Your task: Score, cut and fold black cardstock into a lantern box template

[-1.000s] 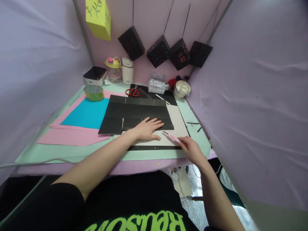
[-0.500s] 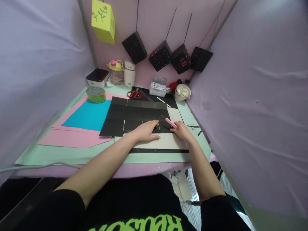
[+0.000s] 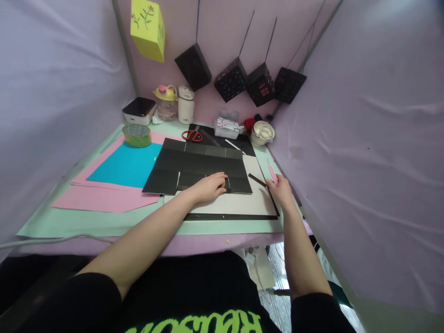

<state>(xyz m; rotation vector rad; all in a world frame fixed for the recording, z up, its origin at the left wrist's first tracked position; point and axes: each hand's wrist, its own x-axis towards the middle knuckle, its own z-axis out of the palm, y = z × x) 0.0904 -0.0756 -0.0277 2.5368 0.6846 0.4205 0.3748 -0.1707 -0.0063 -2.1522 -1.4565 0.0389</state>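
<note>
The black card (image 3: 201,160) is wide and flat, with a dull face and creases running along it from side to side. Short pale lines cross its far strip, and more show along its near strip, where the one on the left looks like a thin gap. The card lies in the middle of the table, partly on a big whitish board (image 3: 243,203). The left hand (image 3: 212,186) rests on the card's near part with its fingers bent; I cannot tell if they pinch anything. The right hand (image 3: 281,190) is closed around a pink craft knife (image 3: 273,175), whose tip points up and away. A thin black strip (image 3: 256,179) slants over the board, and one end is at the right hand's fingertips. The table has a mint green top (image 3: 62,226). Left of the card lie blue paper (image 3: 121,164) and pink paper (image 3: 104,199), with a fat roll of tape (image 3: 137,136) by the blue paper's far edge. Behind the card are scissors (image 3: 192,135) with red handles, a clear box of white pens (image 3: 228,126), a white bottle (image 3: 186,106) and a jug (image 3: 166,106) with a yellow lid. One yellow box (image 3: 148,32) and four dark boxes (image 3: 193,67) hang before a pink back wall (image 3: 218,27). Pale purple cloth (image 3: 381,115) closes in both sides.
</note>
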